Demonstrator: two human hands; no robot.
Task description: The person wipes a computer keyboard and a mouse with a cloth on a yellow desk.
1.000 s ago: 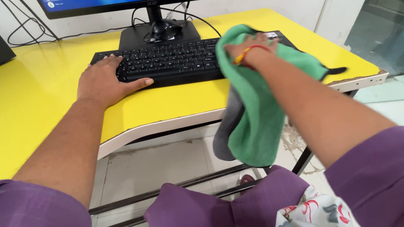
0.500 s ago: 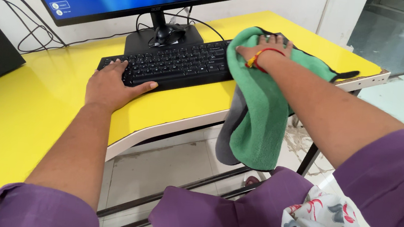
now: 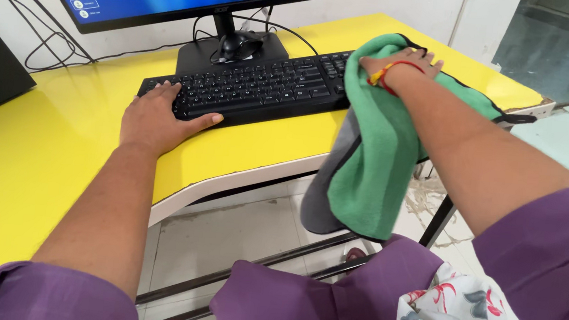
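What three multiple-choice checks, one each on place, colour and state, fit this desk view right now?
1. Where does the left hand rest?
A. on the left end of the black computer keyboard
B. on the monitor
C. on the floor

2. What colour is the fleece cloth under the right hand?
A. red
B. green
C. white

3. How does the cloth lie?
A. folded flat
B. hanging past the edge of the yellow desk
C. rolled up

A: fingers on the keys. B: plainly green. B: it drapes below the edge.

Fuzzy green cloth, matt black plastic keyboard, glossy yellow tabletop.
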